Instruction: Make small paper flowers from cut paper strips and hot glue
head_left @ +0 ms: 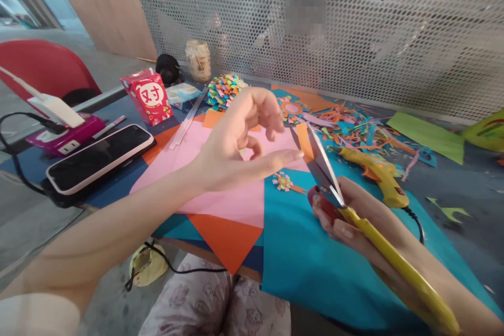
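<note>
My right hand is closed around the handles of a pair of scissors with one yellow and one red handle. The blades point up and away and stand slightly apart. A small orange paper piece sits at the blades. My left hand hovers just left of them, fingers curved and apart, thumb stretched out with its tip next to the orange piece. Whether it touches the paper I cannot tell. Below lie pink, orange and teal paper sheets and a small paper flower.
A yellow glue gun lies right of the scissors, its cord trailing off. Paper scraps and a green sheet lie beyond. At the left are a phone, a red carton, a pink power strip. A perforated metal screen stands behind.
</note>
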### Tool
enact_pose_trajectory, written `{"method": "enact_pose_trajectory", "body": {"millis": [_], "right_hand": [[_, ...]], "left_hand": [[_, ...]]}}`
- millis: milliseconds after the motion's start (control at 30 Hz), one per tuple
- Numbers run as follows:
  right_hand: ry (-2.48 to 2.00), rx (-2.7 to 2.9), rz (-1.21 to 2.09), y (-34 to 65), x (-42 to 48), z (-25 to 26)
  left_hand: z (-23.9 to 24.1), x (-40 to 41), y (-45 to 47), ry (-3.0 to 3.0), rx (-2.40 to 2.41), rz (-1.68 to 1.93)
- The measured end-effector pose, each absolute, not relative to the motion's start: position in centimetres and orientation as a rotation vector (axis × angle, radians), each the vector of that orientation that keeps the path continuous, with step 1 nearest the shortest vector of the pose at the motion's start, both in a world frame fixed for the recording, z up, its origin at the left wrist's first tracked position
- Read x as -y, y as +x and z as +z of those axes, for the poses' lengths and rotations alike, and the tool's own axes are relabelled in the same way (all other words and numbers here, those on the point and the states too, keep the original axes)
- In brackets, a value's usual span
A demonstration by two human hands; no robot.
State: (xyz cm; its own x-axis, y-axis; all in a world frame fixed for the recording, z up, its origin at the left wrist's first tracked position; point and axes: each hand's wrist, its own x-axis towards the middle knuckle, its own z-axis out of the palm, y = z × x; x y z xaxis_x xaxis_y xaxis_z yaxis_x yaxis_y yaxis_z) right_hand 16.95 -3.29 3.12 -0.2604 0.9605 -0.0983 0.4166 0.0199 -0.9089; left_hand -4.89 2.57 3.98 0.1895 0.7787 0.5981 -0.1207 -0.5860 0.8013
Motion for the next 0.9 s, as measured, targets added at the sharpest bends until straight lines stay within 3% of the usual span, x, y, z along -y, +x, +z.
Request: {"method": "enact_pose_trajectory", "body": {"millis": [267, 900], "right_hand": [[-1.317, 1.812, 1.258, 17.0, 3.2, 3.4], [-1.234, 1.966, 1.343, 18.1, 3.0, 2.3]], "left_hand": [[3.3, -3.6, -4.3, 1.473, -0.338, 1.123], [2.9, -3.8, -4.6, 1.513, -0.308, 1.099]]}}
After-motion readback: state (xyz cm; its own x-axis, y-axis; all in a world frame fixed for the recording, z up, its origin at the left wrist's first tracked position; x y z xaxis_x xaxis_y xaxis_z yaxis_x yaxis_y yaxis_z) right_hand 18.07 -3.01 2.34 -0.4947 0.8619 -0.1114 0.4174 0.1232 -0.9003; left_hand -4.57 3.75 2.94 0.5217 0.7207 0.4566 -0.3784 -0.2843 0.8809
